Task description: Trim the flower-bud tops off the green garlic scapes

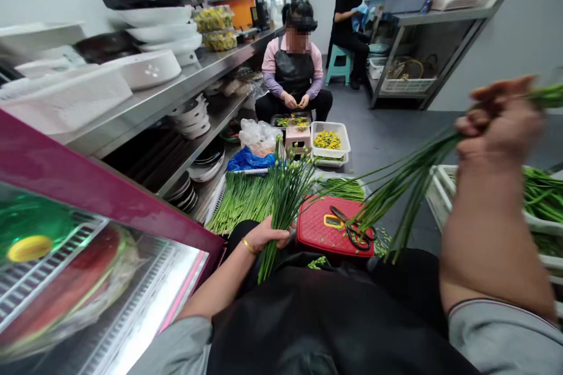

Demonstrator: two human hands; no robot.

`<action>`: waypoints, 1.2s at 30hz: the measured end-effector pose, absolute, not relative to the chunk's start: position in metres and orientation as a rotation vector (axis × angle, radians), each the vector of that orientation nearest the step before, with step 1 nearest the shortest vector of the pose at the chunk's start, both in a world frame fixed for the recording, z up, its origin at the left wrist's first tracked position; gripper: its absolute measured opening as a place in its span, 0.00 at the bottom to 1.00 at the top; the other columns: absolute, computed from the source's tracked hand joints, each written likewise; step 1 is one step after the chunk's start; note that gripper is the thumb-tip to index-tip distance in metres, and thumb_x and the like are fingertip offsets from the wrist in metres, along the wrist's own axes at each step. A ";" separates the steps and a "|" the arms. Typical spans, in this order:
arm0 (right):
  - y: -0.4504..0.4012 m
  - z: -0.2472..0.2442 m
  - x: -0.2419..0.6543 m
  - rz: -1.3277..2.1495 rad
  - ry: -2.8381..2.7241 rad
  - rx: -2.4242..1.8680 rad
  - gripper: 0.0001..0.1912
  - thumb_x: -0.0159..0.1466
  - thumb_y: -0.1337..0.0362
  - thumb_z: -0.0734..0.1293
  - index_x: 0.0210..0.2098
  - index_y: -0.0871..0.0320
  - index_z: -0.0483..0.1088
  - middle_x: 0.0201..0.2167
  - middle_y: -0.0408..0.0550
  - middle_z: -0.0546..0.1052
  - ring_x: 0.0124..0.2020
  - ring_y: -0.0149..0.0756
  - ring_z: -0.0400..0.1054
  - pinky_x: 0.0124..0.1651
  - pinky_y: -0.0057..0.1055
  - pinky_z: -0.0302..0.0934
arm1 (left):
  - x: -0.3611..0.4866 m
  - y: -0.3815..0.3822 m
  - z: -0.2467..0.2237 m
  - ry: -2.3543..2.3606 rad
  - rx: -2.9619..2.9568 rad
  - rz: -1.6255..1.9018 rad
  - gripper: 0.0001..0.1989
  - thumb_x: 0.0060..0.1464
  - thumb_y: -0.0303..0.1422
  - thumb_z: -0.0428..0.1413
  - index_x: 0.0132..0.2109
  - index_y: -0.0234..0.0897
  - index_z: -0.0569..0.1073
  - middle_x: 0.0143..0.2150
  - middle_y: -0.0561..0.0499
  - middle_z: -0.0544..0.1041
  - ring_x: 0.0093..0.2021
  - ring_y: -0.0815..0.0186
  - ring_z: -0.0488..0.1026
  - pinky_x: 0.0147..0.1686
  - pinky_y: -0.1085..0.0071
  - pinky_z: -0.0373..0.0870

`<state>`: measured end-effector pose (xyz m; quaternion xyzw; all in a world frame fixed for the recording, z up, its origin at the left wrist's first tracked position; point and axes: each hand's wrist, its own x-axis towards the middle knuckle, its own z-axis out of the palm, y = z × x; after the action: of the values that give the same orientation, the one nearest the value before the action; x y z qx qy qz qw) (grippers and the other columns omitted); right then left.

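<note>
"So, what is held by the left hand (273, 235)?"

"An upright bunch of thin dark-green stalks with small pale buds (288, 187) is gripped there, fingers wrapped firmly around its lower part, thumb laid across the front. The cut ends are seen below the fist."

"And where is that bunch placed?"

"It is held up just beside the left edge of the red box with a quilted top (313, 227). Beyond it stands the white plastic basket (214, 205), by which more green stalks laid in rows (244, 202) are carried."

"Is anything gripped by the right hand (499, 120)?"

"Yes, a loose bundle of long, thin green stalks (416, 173) is clasped in curled fingers, though the hand is blurred. It is raised well apart from the left one, and the stalks are hung down toward the box's right edge."

"What is carried by the box?"

"A pair of black-handled scissors (350, 228) is laid along its right edge, handles near the front right corner. Whether they are touched by the hanging stalks cannot be told."
</note>
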<state>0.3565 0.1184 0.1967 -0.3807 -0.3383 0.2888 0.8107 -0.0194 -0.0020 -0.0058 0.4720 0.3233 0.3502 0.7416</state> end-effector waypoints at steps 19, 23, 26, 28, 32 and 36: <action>0.107 0.121 0.212 1.648 -1.188 -0.920 0.30 0.36 0.48 0.79 0.30 0.62 0.70 0.12 0.29 0.51 0.12 0.16 0.39 0.14 0.23 0.28 | -0.007 -0.004 -0.002 0.854 1.022 0.700 0.24 0.37 0.43 0.69 0.35 0.29 0.71 0.19 0.52 0.72 0.19 0.69 0.70 0.21 0.74 0.65; 0.112 0.125 0.211 1.546 -1.176 -0.931 0.27 0.37 0.51 0.79 0.27 0.60 0.68 0.12 0.30 0.53 0.12 0.16 0.41 0.14 0.22 0.29 | -0.009 -0.006 -0.003 0.824 1.012 0.654 0.26 0.36 0.43 0.69 0.38 0.29 0.71 0.20 0.51 0.73 0.19 0.69 0.70 0.20 0.74 0.65; 0.112 0.126 0.213 1.567 -1.248 -0.954 0.26 0.39 0.53 0.79 0.30 0.61 0.70 0.11 0.30 0.53 0.12 0.17 0.42 0.14 0.22 0.30 | -0.009 -0.005 -0.004 0.794 1.020 0.627 0.26 0.36 0.44 0.69 0.36 0.29 0.71 0.20 0.51 0.73 0.18 0.69 0.70 0.20 0.74 0.64; 0.111 0.124 0.212 1.598 -1.300 -0.986 0.25 0.40 0.54 0.79 0.30 0.61 0.69 0.12 0.31 0.55 0.12 0.17 0.43 0.14 0.22 0.30 | -0.008 -0.005 -0.004 0.782 1.018 0.609 0.26 0.36 0.44 0.69 0.37 0.29 0.71 0.20 0.51 0.73 0.18 0.69 0.70 0.20 0.74 0.65; 0.113 0.124 0.216 1.477 -1.295 -1.026 0.24 0.40 0.52 0.79 0.26 0.60 0.67 0.12 0.32 0.56 0.12 0.18 0.44 0.13 0.21 0.32 | -0.005 -0.004 -0.005 0.813 1.014 0.604 0.27 0.35 0.44 0.69 0.38 0.30 0.70 0.20 0.53 0.72 0.18 0.70 0.69 0.20 0.74 0.65; 0.113 0.141 0.243 1.248 -1.212 -1.008 0.25 0.44 0.48 0.77 0.30 0.60 0.70 0.11 0.29 0.50 0.11 0.18 0.41 0.13 0.21 0.33 | -0.005 -0.003 -0.010 0.924 1.042 0.685 0.27 0.38 0.47 0.67 0.38 0.30 0.70 0.17 0.57 0.68 0.15 0.74 0.63 0.17 0.76 0.59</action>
<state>0.2434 0.1130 0.1412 -0.4234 -0.5088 0.5242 0.5358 -0.0048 -0.0032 -0.0100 0.4704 0.4171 0.3093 0.7135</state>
